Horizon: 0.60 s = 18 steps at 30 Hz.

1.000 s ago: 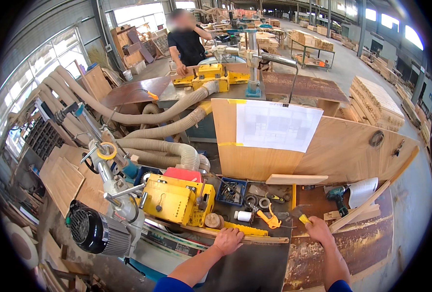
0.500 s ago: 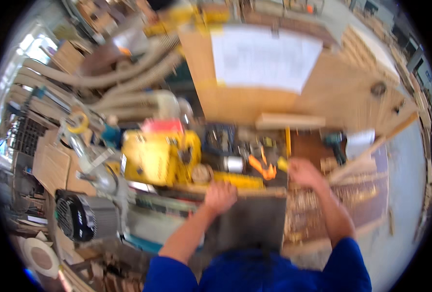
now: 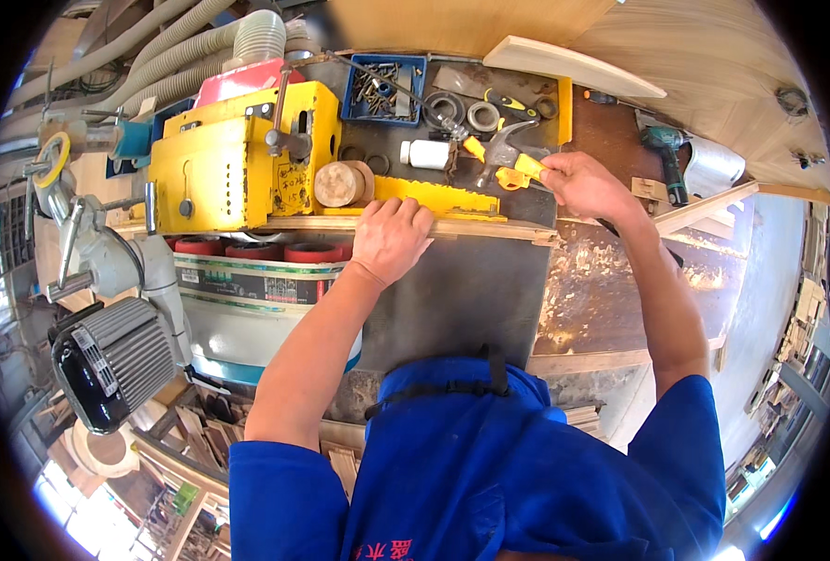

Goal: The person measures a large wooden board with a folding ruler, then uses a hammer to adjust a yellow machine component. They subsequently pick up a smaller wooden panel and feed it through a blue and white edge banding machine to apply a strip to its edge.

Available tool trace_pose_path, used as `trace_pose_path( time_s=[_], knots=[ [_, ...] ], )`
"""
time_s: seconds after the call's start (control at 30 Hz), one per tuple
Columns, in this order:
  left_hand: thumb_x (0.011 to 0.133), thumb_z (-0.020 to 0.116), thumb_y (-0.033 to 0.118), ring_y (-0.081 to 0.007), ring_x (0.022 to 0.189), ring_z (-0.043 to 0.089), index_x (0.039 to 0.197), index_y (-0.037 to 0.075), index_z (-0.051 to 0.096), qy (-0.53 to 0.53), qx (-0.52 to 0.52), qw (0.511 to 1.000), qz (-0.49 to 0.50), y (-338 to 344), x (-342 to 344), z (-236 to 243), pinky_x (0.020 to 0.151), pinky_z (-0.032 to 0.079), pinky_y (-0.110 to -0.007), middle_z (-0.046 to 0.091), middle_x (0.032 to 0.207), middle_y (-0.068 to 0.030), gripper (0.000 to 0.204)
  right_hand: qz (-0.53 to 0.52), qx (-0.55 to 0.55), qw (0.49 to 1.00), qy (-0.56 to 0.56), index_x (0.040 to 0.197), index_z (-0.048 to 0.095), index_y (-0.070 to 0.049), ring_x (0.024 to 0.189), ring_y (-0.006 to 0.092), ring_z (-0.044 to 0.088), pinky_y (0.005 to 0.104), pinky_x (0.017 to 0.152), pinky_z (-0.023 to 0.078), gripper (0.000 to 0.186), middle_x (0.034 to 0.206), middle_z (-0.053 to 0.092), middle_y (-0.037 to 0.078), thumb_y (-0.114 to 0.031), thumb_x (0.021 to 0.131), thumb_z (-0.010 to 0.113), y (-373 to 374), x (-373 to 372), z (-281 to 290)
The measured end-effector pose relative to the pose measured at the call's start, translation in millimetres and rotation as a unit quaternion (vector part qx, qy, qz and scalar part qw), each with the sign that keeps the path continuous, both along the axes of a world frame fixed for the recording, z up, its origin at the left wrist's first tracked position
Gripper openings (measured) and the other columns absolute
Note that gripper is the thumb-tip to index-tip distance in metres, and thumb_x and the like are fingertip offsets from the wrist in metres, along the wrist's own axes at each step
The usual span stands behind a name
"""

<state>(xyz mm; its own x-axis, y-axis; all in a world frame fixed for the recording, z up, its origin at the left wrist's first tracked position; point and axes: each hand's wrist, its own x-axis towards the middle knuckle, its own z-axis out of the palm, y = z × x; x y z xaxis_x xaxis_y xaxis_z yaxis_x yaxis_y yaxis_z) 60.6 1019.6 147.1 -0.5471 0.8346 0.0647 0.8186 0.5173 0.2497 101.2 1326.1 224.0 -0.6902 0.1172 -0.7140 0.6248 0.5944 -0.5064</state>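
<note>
My left hand (image 3: 389, 238) grips a long wooden strip (image 3: 490, 228) along the front of the yellow steel fence (image 3: 452, 194), its fingers curled over the top. My right hand (image 3: 587, 187) is closed around a claw hammer (image 3: 501, 140), whose yellow and black handle runs under the fingers; the head is held above an orange tool, partly hidden, on the bench. Round wooden blocks (image 3: 338, 183) stand by the fence left of the hammer, with a white bottle (image 3: 424, 153) and metal rings (image 3: 482, 116) behind.
A yellow machine housing (image 3: 205, 173), grey motor (image 3: 116, 360) and hoses (image 3: 181, 37) occupy the left. A blue tray of screws (image 3: 382, 89) sits behind. Rightward are a cordless drill (image 3: 665, 159), loose boards (image 3: 695, 210), a worn brown board (image 3: 621, 290) and an upright panel (image 3: 695, 56).
The view has tipped down, bringing my blue-clothed body in and losing the co-worker. My right hand has shifted left relative to the bench, and the hammer's head now shows above the tools.
</note>
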Motion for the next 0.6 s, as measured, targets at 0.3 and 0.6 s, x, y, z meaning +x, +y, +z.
trace_pose_path(
  time_s=[0.3, 0.6],
  knots=[
    [0.07, 0.075, 0.032, -0.0228, 0.089, 0.061, 0.09, 0.014, 0.062, -0.008, -0.001, 1.0, 0.008, -4, 2, -6, 0.081, 0.045, -0.039, 0.061, 0.092, -0.0044, 0.03, 0.026, -0.033, 0.998, -0.037, 0.076, 0.052, -0.002, 0.046, 0.0122, 0.045, 0.0303, 0.04, 0.038, 0.025, 0.06, 0.048, 0.002, -0.02, 0.093, 0.049, -13, -2, -22],
    [0.074, 0.061, 0.02, -0.0193, 0.076, 0.059, 0.078, 0.013, 0.057, 0.057, 0.071, 0.996, 0.01, -6, 2, -12, 0.068, 0.044, -0.033, 0.056, 0.078, -0.0023, 0.009, 0.045, -0.054, 0.997, -0.04, 0.078, 0.052, -0.004, 0.042, 0.01, 0.046, 0.0286, 0.037, 0.037, 0.026, 0.059, 0.047, 0.001, -0.021, 0.097, 0.048, -23, -4, -21]
  ],
)
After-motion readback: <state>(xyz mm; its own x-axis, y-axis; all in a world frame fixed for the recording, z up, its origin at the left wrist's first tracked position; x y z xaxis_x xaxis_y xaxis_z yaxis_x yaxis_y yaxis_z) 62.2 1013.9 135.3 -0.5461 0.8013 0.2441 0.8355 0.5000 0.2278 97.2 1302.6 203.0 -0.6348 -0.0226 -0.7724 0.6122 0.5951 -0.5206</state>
